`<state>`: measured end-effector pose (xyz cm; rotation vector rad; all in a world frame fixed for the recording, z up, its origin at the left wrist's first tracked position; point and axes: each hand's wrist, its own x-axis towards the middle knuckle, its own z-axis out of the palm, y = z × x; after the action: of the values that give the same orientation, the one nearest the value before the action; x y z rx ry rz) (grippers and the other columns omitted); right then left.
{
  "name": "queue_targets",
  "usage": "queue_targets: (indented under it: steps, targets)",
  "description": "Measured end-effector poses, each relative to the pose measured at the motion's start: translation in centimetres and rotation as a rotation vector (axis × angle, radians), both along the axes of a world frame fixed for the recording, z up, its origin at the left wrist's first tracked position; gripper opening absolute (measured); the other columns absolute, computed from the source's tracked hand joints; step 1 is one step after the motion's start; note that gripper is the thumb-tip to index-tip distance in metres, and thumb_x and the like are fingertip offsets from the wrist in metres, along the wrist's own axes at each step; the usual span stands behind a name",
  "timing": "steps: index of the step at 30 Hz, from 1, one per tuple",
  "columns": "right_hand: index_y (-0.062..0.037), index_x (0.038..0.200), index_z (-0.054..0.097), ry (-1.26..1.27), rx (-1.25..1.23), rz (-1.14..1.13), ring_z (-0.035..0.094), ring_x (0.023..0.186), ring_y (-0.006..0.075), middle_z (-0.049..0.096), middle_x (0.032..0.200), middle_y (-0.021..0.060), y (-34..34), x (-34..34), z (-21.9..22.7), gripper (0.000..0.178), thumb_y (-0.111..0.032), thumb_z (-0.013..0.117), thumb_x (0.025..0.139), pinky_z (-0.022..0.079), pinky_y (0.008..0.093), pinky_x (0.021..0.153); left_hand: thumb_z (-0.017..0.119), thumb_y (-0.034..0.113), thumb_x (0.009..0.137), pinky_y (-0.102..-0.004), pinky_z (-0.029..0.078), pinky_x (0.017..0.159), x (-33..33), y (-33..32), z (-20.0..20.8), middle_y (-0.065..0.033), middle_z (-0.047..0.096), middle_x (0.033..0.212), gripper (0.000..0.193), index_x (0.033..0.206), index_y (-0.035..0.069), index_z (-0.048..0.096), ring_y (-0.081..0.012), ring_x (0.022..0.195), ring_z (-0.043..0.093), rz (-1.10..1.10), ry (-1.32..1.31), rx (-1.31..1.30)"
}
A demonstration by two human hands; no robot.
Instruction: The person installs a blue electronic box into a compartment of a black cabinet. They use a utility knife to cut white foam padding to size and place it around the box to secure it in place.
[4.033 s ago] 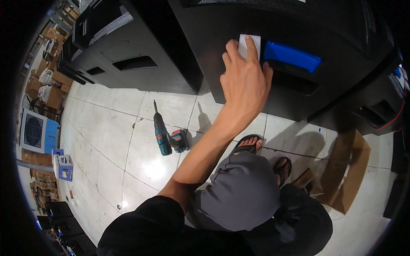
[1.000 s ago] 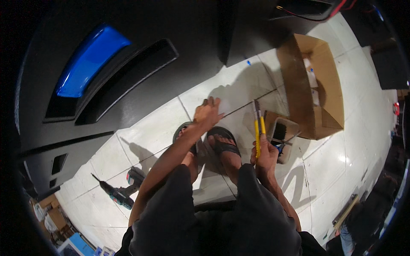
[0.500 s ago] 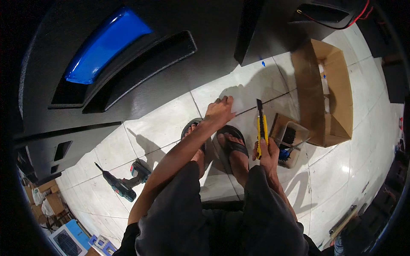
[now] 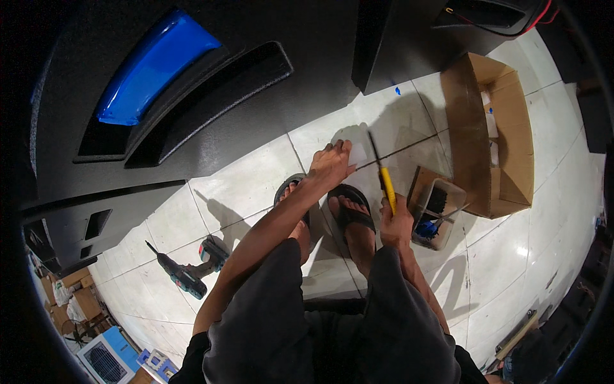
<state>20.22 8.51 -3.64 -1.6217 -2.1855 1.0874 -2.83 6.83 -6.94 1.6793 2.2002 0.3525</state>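
My right hand [image 4: 397, 224] is wrapped round a yellow utility knife [image 4: 387, 186], its dark blade end pointing up and slightly left. My left hand [image 4: 330, 165] hangs in front of my feet with its fingers curled in. A pale patch shows beside its fingertips, and whether the hand holds it I cannot tell. Right of the knife, a clear plastic box [image 4: 458, 200] with black and blue small parts stands on the floor. Past both hands rises a large black cabinet [image 4: 256, 121] with curved slots, a glossy blue piece [image 4: 157, 70] lying over one of them.
An open cardboard box [image 4: 460, 128] with white items inside stands at the right. A cordless drill [image 4: 185, 275] lies on the tiles at the left. Red and black wires [image 4: 531, 29] hang from another black panel at the top right. A small blue scrap [image 4: 397, 91] lies near it.
The knife has turned, its tip swinging left, and my right hand has shifted slightly left and rotated. My left hand stays almost in place.
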Motion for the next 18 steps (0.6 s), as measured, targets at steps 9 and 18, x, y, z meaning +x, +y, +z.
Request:
queue_targets:
  steps: [9, 18]
  targets:
    - [-0.0034, 0.121, 0.045, -0.147, 0.071, 0.173, 0.065, 0.079, 0.0467, 0.065, 0.095, 0.0262, -0.5, -1.0, -0.9, 0.030, -0.024, 0.051, 0.100, 0.052, 0.0529, 0.066, 0.075, 0.029, 0.081, -0.0457, 0.053, 0.085, 0.0, 0.5, 1.0, -0.0195, 0.060, 0.117, 0.057, 0.121, -0.002, 0.048, -0.0358, 0.105, 0.063, 0.032, -0.049, -0.118]
    - [-0.0082, 0.123, 0.046, -0.129, 0.031, 0.120, 0.063, 0.087, 0.0478, 0.065, 0.103, 0.0265, -2.0, -1.0, -2.8, 0.030, -0.028, 0.049, 0.100, 0.050, 0.0556, 0.073, 0.072, 0.031, 0.084, -0.0471, 0.049, 0.091, 0.3, 1.3, 2.3, -0.0176, 0.058, 0.124, 0.061, 0.129, 0.000, 0.046, -0.0345, 0.114, 0.059, 0.096, -0.096, -0.271]
